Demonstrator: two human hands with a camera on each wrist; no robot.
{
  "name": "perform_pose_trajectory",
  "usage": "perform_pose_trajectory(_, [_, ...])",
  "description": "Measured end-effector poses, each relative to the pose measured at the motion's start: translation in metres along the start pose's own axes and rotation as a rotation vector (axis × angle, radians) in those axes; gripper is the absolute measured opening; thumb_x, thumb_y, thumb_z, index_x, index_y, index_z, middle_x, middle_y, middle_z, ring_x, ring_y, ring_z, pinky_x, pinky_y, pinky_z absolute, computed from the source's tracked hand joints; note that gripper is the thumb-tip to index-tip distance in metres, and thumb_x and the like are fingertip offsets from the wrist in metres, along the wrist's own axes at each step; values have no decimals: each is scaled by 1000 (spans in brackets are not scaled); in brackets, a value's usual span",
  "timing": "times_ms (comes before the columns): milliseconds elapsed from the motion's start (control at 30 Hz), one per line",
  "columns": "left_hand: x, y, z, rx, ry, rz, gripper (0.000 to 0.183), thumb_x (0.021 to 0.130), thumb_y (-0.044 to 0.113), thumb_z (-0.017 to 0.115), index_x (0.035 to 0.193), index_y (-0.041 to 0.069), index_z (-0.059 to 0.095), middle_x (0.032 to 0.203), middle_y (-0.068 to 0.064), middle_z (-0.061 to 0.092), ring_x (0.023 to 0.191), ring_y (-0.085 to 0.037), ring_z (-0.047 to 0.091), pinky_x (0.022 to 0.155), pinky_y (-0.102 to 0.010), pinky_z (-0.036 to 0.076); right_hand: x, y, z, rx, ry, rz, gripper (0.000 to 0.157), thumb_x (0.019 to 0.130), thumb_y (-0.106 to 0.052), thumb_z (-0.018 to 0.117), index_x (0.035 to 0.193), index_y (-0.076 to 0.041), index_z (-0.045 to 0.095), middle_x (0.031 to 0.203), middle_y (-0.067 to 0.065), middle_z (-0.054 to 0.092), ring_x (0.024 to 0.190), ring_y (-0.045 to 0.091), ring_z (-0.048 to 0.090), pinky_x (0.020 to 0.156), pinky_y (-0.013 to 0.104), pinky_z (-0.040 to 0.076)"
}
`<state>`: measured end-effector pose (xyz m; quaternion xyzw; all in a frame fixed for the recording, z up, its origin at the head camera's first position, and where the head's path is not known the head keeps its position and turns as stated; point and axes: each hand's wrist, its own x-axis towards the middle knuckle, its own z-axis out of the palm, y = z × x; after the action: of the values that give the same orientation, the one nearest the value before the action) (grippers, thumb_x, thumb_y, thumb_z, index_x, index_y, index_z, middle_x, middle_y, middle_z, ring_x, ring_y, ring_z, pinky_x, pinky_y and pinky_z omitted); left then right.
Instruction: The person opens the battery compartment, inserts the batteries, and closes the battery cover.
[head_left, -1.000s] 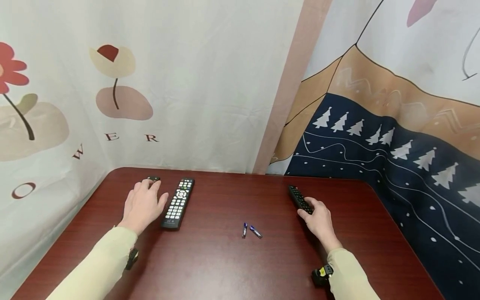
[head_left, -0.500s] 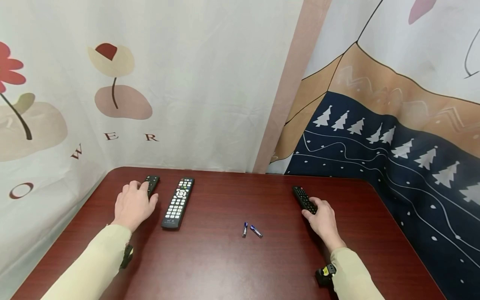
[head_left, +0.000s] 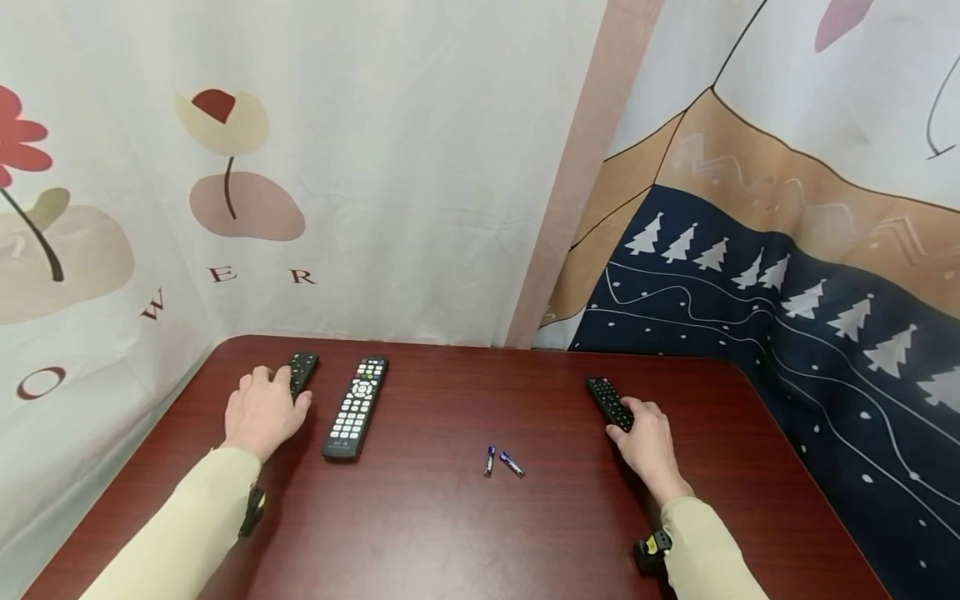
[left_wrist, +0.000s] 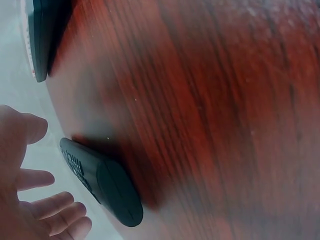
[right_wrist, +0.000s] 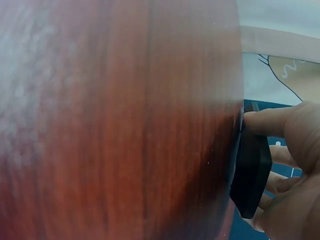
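My left hand (head_left: 261, 412), fingers loosely spread, hovers over the near end of a small black remote control (head_left: 302, 372) at the table's back left. The left wrist view shows a gap between those fingers (left_wrist: 37, 179) and that remote. Beside it on the right lies a longer remote control (head_left: 356, 408) with white buttons. Over on the right side, my right hand (head_left: 647, 442) grips another black remote control (head_left: 609, 402) by its near end, thumb on one side and fingers on the other. In the right wrist view this remote (right_wrist: 251, 172) sits between thumb and fingers.
Two small blue-and-white batteries, one upright in view (head_left: 490, 461) and one slanted (head_left: 512, 464), lie mid-table between the hands. A printed curtain (head_left: 420, 208) hangs along the back edge of the reddish-brown table (head_left: 450, 542), and a dark one with trees falls at the right.
My left hand has drawn left and slightly back, uncovering more of the small remote. My right hand has shifted a little to the right with its remote.
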<state>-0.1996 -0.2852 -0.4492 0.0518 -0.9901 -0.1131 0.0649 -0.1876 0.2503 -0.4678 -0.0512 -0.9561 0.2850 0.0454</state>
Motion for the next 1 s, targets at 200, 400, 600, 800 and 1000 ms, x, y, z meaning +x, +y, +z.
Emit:
perform_pose_trajectory(200, [0,-4,3,1,-21,-18,64,97,26,63,139,-19,44,128,-44,40,113,-57,42,93,-68,42,0,4,3,-33,25,-35,53,88,-5,76,136,8,57,135,37,51,119,55,50,99,63,45])
perform_pose_trajectory(400, [2,-9,7,-4,-29,-26,65,97,27,62,139,-19,43,125,-44,41,111,-56,43,92,-68,43,0,4,3,-40,28,-33,55,87,-5,78,137,7,57,134,36,51,117,55,51,98,64,45])
perform_pose_trajectory(600, [2,-11,8,-8,-51,-51,66,97,27,63,140,-19,42,123,-44,43,110,-55,45,91,-67,44,0,3,2,-46,15,-27,56,87,-6,78,138,6,56,135,37,49,118,54,50,100,66,40])
perform_pose_trajectory(800, [2,-13,9,-13,-82,-65,66,98,26,63,141,-19,41,123,-43,44,110,-55,46,90,-67,46,1,3,1,-48,-18,-5,59,88,-9,78,141,5,54,138,37,47,120,55,46,101,68,36])
perform_pose_trajectory(1000, [0,-14,10,-30,-97,-67,65,99,24,63,142,-19,39,123,-43,44,110,-54,47,87,-66,48,0,2,1,-52,-34,18,61,89,-12,78,142,4,54,141,36,45,123,55,44,101,67,34])
